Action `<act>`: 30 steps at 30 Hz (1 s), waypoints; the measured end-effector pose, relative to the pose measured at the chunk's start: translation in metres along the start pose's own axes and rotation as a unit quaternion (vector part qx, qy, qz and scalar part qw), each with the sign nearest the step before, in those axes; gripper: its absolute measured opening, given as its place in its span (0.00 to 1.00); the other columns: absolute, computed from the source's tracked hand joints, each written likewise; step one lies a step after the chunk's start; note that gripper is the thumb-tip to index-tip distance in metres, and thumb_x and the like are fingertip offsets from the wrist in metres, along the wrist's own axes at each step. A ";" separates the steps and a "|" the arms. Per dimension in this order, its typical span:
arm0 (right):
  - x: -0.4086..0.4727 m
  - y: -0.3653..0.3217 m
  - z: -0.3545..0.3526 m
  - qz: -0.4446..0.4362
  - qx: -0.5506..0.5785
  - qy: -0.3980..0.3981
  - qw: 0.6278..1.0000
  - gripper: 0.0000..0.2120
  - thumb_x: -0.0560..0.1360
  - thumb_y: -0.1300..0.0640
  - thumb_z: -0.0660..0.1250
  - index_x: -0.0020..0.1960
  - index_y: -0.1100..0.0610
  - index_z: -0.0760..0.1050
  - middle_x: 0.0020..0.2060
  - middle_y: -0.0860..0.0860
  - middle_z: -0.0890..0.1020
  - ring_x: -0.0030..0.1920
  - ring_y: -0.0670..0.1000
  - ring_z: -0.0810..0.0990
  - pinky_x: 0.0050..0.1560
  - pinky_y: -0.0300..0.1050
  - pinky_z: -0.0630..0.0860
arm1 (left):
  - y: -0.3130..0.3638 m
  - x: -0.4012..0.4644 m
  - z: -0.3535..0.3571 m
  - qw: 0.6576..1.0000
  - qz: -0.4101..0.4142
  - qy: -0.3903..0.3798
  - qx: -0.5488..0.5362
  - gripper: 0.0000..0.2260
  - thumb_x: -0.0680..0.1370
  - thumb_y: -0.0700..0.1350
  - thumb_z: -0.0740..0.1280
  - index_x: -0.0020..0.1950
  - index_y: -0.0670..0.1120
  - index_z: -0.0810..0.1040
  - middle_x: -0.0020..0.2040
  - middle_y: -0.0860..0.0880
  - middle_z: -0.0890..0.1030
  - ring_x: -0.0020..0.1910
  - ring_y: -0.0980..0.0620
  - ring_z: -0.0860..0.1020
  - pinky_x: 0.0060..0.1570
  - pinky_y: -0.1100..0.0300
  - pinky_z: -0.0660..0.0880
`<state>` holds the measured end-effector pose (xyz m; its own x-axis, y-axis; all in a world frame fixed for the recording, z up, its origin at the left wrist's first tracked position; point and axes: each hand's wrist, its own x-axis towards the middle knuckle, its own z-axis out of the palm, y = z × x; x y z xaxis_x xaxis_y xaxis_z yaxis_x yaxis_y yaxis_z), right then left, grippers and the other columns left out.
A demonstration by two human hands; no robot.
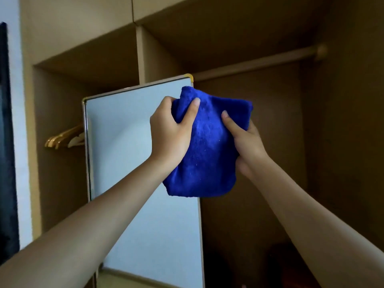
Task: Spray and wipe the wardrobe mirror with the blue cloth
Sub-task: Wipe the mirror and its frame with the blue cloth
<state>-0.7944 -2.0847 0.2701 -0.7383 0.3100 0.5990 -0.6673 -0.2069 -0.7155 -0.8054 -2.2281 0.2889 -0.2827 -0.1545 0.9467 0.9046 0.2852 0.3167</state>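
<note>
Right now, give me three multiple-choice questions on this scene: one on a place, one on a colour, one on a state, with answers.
1. Where do the hangers sit?
A. left of the mirror
B. right of the mirror
C. on top of the mirror

2. What colour is the cloth?
A. yellow
B. blue
C. white

3. How is the cloth held?
A. by the left hand alone
B. by the right hand alone
C. by both hands

Answers:
1 A, they hang in the wardrobe bay past the mirror's left edge.
2 B, it is deep blue all over.
3 C, each hand's thumb and fingers grip one side of it.
</note>
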 end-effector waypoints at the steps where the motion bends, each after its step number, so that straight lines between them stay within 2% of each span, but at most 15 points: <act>1: 0.010 -0.001 0.001 -0.003 0.007 -0.008 1.000 0.12 0.74 0.48 0.72 0.57 0.46 0.77 0.50 0.44 0.84 0.51 0.48 0.83 0.49 0.47 0.79 | 0.000 0.009 0.004 1.000 0.010 0.008 0.011 0.14 0.78 0.54 0.67 0.42 0.44 0.72 0.34 0.57 0.72 0.34 0.66 0.73 0.35 0.74 0.67; 6: 0.062 -0.010 0.018 -0.015 0.048 -0.051 0.997 0.16 0.74 0.49 0.72 0.59 0.48 0.76 0.52 0.46 0.84 0.51 0.49 0.83 0.53 0.48 0.80 | 0.002 0.057 0.019 0.994 0.037 0.059 0.079 0.18 0.78 0.57 0.66 0.41 0.42 0.73 0.32 0.54 0.72 0.31 0.58 0.72 0.30 0.68 0.66; 9: 0.091 -0.012 0.029 -0.033 0.061 -0.073 0.995 0.18 0.74 0.50 0.72 0.62 0.50 0.75 0.55 0.47 0.82 0.54 0.49 0.82 0.56 0.50 0.79 | 0.003 0.077 0.025 0.989 0.019 0.083 0.119 0.17 0.78 0.57 0.66 0.40 0.43 0.72 0.32 0.55 0.72 0.30 0.59 0.71 0.29 0.68 0.67; 12: 0.107 -0.003 0.039 -0.044 0.060 -0.079 0.994 0.28 0.71 0.49 0.75 0.67 0.51 0.70 0.59 0.48 0.80 0.57 0.49 0.80 0.61 0.53 0.77 | -0.002 0.082 0.031 0.984 0.005 0.101 0.146 0.16 0.78 0.55 0.66 0.38 0.46 0.70 0.32 0.55 0.71 0.30 0.62 0.71 0.29 0.69 0.66; 14: 0.110 0.005 0.043 -0.037 0.055 -0.085 0.994 0.32 0.71 0.49 0.75 0.70 0.50 0.64 0.60 0.47 0.77 0.58 0.49 0.78 0.61 0.50 0.76 | -0.008 0.080 0.035 0.980 0.004 0.108 0.164 0.16 0.79 0.55 0.64 0.39 0.45 0.70 0.37 0.52 0.71 0.39 0.61 0.71 0.38 0.67 0.66; 16: 0.113 0.009 0.046 -0.034 0.051 -0.087 0.994 0.33 0.71 0.50 0.75 0.69 0.47 0.61 0.62 0.47 0.72 0.61 0.49 0.74 0.60 0.48 0.75 | -0.010 0.079 0.039 0.971 -0.008 0.116 0.211 0.15 0.80 0.56 0.62 0.44 0.45 0.70 0.47 0.50 0.70 0.53 0.53 0.68 0.51 0.61 0.65; 19: 0.112 0.009 0.048 -0.104 -0.017 -0.033 0.994 0.29 0.70 0.53 0.76 0.62 0.39 0.63 0.67 0.48 0.65 0.66 0.50 0.65 0.59 0.46 0.73 | -0.011 0.080 0.041 0.965 -0.006 0.128 0.228 0.13 0.80 0.56 0.61 0.45 0.47 0.69 0.53 0.51 0.68 0.59 0.49 0.66 0.63 0.51 0.66; 21: 0.110 0.005 0.050 -0.184 -0.061 -0.025 0.981 0.19 0.73 0.60 0.72 0.58 0.44 0.72 0.61 0.47 0.71 0.61 0.46 0.70 0.57 0.42 0.75 | -0.011 0.078 0.041 0.969 0.011 0.125 0.211 0.13 0.80 0.55 0.61 0.41 0.49 0.67 0.46 0.53 0.70 0.51 0.50 0.71 0.60 0.45 0.69; 23: 0.103 -0.002 0.052 -0.204 -0.073 -0.053 0.975 0.12 0.78 0.64 0.64 0.57 0.52 0.79 0.51 0.42 0.78 0.52 0.39 0.76 0.59 0.39 0.74 | -0.011 0.076 0.042 0.975 0.020 0.112 0.189 0.14 0.81 0.53 0.61 0.38 0.51 0.64 0.37 0.55 0.69 0.39 0.54 0.71 0.52 0.49 0.72; 24: 0.097 -0.005 0.053 -0.195 -0.060 -0.065 0.977 0.13 0.79 0.62 0.62 0.59 0.53 0.80 0.51 0.41 0.80 0.52 0.38 0.77 0.60 0.39 0.73 | -0.011 0.075 0.042 0.977 0.022 0.103 0.186 0.14 0.81 0.53 0.61 0.37 0.51 0.63 0.36 0.55 0.69 0.36 0.56 0.69 0.48 0.53 0.71; 26: 0.084 -0.007 0.056 -0.196 -0.048 -0.095 0.975 0.16 0.82 0.54 0.58 0.69 0.52 0.73 0.62 0.44 0.78 0.63 0.42 0.75 0.67 0.41 0.69 | -0.010 0.075 0.039 0.981 0.025 0.079 0.176 0.14 0.82 0.52 0.61 0.38 0.51 0.64 0.35 0.55 0.70 0.34 0.59 0.69 0.42 0.59 0.69; 28: 0.071 -0.002 0.060 -0.246 -0.115 -0.133 0.953 0.24 0.83 0.49 0.55 0.77 0.52 0.60 0.73 0.48 0.67 0.73 0.45 0.64 0.71 0.39 0.61 | -0.008 0.078 0.033 0.987 0.012 0.045 0.156 0.12 0.81 0.53 0.62 0.41 0.50 0.66 0.37 0.55 0.72 0.36 0.60 0.71 0.43 0.61 0.70; 30: 0.064 0.007 0.065 -0.294 -0.185 -0.147 0.926 0.28 0.84 0.48 0.52 0.79 0.54 0.48 0.78 0.50 0.56 0.77 0.47 0.54 0.75 0.42 0.54 | -0.004 0.086 0.024 0.991 -0.028 0.001 0.128 0.07 0.80 0.52 0.64 0.47 0.50 0.69 0.43 0.52 0.77 0.42 0.57 0.77 0.48 0.59 0.76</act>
<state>-0.8526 -2.1266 0.3274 -0.2891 -0.0095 0.9572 -0.9233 0.2669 -0.2762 -0.8404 -2.2200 0.3703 -0.3298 -0.1780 0.9271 0.7773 0.5061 0.3737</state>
